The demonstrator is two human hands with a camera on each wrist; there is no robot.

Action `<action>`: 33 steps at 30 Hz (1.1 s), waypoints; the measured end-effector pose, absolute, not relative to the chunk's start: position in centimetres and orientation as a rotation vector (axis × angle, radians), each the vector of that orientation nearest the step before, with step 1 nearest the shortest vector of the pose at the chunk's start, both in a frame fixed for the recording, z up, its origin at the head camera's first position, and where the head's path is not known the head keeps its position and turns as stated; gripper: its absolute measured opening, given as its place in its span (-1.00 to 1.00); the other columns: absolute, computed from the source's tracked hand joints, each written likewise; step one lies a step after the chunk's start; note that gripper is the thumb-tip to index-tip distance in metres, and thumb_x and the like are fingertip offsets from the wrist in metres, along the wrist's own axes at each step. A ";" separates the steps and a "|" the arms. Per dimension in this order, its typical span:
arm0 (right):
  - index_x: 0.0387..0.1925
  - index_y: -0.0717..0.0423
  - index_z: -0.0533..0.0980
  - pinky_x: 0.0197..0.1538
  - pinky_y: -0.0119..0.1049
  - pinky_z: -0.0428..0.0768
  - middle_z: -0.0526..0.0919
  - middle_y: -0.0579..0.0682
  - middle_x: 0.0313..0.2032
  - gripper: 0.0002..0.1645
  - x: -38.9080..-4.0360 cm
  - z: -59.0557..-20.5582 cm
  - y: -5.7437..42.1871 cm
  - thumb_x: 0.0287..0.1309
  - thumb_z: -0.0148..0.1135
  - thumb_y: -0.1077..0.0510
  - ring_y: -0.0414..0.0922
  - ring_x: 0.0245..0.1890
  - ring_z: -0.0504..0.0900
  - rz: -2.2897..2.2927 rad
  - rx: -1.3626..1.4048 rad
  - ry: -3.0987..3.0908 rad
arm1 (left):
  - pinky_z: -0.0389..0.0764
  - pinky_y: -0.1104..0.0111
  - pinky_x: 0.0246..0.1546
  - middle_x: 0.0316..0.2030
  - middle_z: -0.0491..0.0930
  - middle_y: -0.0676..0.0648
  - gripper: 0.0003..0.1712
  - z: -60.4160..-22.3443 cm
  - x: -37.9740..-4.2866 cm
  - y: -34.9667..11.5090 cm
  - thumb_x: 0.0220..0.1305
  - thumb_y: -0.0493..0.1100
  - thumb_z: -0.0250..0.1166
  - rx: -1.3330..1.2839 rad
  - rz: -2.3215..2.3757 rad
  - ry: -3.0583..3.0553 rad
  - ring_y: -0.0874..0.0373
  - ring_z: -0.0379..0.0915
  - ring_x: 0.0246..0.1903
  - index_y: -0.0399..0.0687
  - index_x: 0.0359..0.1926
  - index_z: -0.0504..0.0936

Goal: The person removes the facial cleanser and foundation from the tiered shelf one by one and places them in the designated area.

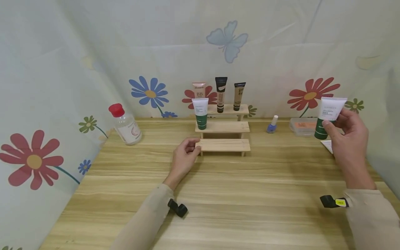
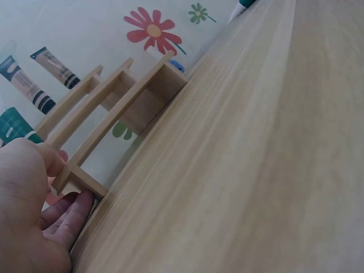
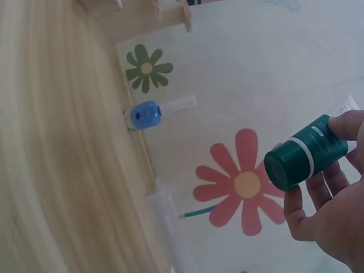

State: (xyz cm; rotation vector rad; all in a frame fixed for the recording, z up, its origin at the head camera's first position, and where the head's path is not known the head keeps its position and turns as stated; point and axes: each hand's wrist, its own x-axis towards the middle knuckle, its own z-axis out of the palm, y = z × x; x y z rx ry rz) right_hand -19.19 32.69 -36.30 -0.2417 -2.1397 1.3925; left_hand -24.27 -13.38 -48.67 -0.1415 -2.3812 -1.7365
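My left hand grips the left end of the lowest step of a three-tier wooden stand, thumb above and fingers below in the left wrist view. At right, my right hand holds a white and green squeeze tube above the table, its green cap pointing down in the head view. A similar white and green tube stands cap-down at the left of the middle step. On the top step are a pink BB cream tube, a black and beige tube and a smaller black-ended tube.
A blue nail polish bottle with a white cap stands right of the stand, beside a clear plastic box. Partly hidden by my right hand lies a white item. A clear bottle with a red cap stands far left. Flowered fabric hangs behind.
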 end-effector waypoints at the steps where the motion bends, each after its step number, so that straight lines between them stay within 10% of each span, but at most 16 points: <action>1: 0.60 -0.16 0.47 0.26 -0.49 0.50 0.60 -0.41 0.17 -0.38 -19.1 -36.5 32.9 0.62 0.29 0.14 -0.30 0.12 0.53 1.389 -0.250 -2.147 | 0.74 0.43 -0.06 -0.01 0.76 -0.06 -0.72 -48.7 -24.3 -13.4 0.52 -0.16 0.44 -0.142 -1.739 -2.381 0.08 0.74 -0.02 0.08 0.19 0.80; 12: 0.67 -0.05 0.38 0.06 -0.69 0.47 0.58 -0.28 0.24 -0.28 -18.3 -39.9 34.6 0.63 0.29 -0.04 -0.39 0.09 0.50 1.326 -0.265 -2.377 | 0.76 0.37 -0.03 -0.01 0.77 -0.04 -0.72 -48.5 -24.1 -13.4 0.53 -0.13 0.43 -0.140 -1.707 -2.395 0.09 0.75 -0.02 0.11 0.19 0.80; 18: 0.54 0.05 0.47 -0.07 -0.72 0.48 0.54 -0.53 0.01 -0.37 -17.9 -42.4 35.7 0.60 0.35 -0.04 -0.41 0.00 0.51 1.372 -0.212 -2.442 | 0.76 0.37 -0.02 -0.02 0.76 -0.04 -0.72 -48.5 -24.2 -13.4 0.52 -0.14 0.44 -0.130 -1.710 -2.397 0.08 0.74 -0.02 0.12 0.18 0.80; 27: 0.31 -0.27 0.54 -0.22 -0.63 0.57 0.55 -0.44 -0.07 -0.58 -17.9 -44.7 36.8 0.54 0.43 -0.06 -0.43 -0.14 0.56 1.523 -0.272 -2.466 | 0.76 0.40 -0.04 -0.02 0.76 -0.05 -0.71 -48.4 -24.2 -13.3 0.52 -0.15 0.43 -0.133 -1.712 -2.390 0.09 0.75 -0.03 0.08 0.19 0.80; 33: 0.40 0.03 0.54 -0.22 -0.61 0.58 0.56 -0.46 -0.09 -0.42 -17.8 -45.7 37.1 0.53 0.44 -0.10 -0.46 -0.16 0.56 1.484 -0.250 -2.520 | 0.76 0.39 -0.04 -0.01 0.76 -0.06 -0.71 -48.4 -24.1 -13.3 0.52 -0.14 0.44 -0.135 -1.710 -2.398 0.08 0.75 -0.02 0.08 0.20 0.80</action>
